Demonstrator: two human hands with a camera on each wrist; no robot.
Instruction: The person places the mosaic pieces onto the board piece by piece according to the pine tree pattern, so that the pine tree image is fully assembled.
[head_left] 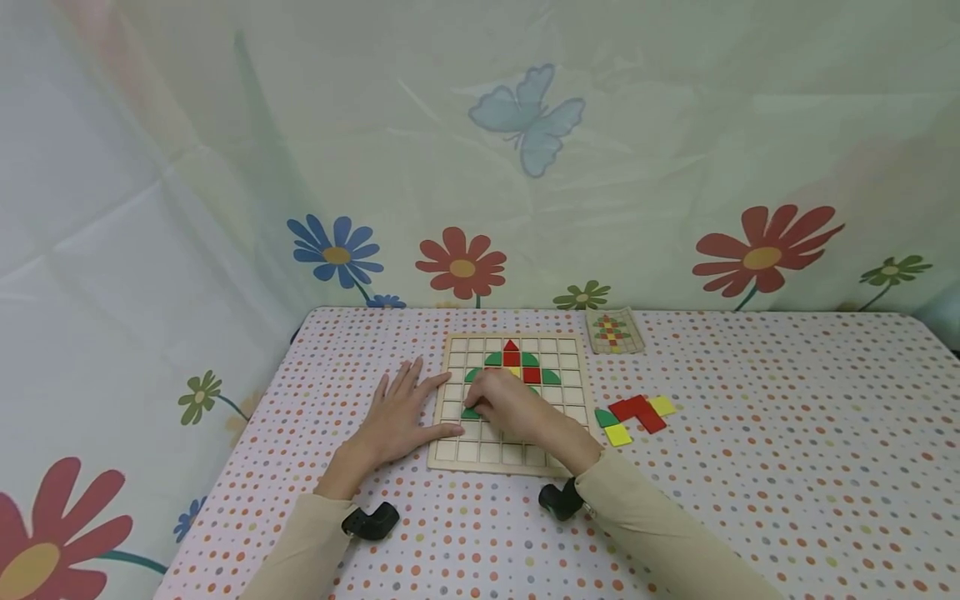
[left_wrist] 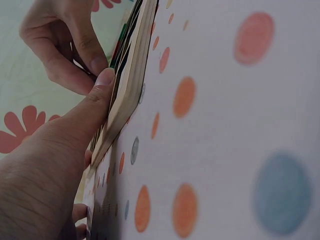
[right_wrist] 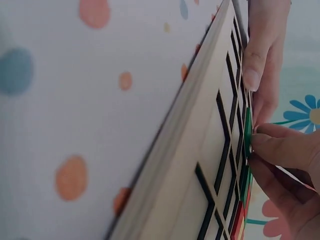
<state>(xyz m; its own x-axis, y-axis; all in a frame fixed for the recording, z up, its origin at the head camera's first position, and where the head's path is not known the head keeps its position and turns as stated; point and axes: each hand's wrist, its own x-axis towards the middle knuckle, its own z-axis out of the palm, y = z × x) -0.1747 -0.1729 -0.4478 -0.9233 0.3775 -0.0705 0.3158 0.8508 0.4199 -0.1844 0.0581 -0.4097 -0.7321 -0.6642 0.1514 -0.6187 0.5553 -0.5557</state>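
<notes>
A wooden grid board [head_left: 512,454] lies on the table, with red, yellow and green tiles set in its upper cells. My right hand [head_left: 513,406] is over the board's middle, its thumb and fingers pinching a green rounded tile [head_left: 471,413] at a cell on the left side. In the right wrist view, those fingertips [right_wrist: 260,142] meet the green tile [right_wrist: 248,125] at the board's surface. My left hand [head_left: 397,417] lies with spread fingers at the board's left edge. In the left wrist view its thumb [left_wrist: 95,97] touches that edge. Some tiles are hidden under my right hand.
Right of the board lie loose tiles: a green one [head_left: 604,418], a yellow one [head_left: 618,435], red ones [head_left: 651,417] and another yellow one [head_left: 662,405]. A pattern card [head_left: 615,331] with a tree picture is at the board's upper right. A flowered curtain [head_left: 637,167] hangs behind the table.
</notes>
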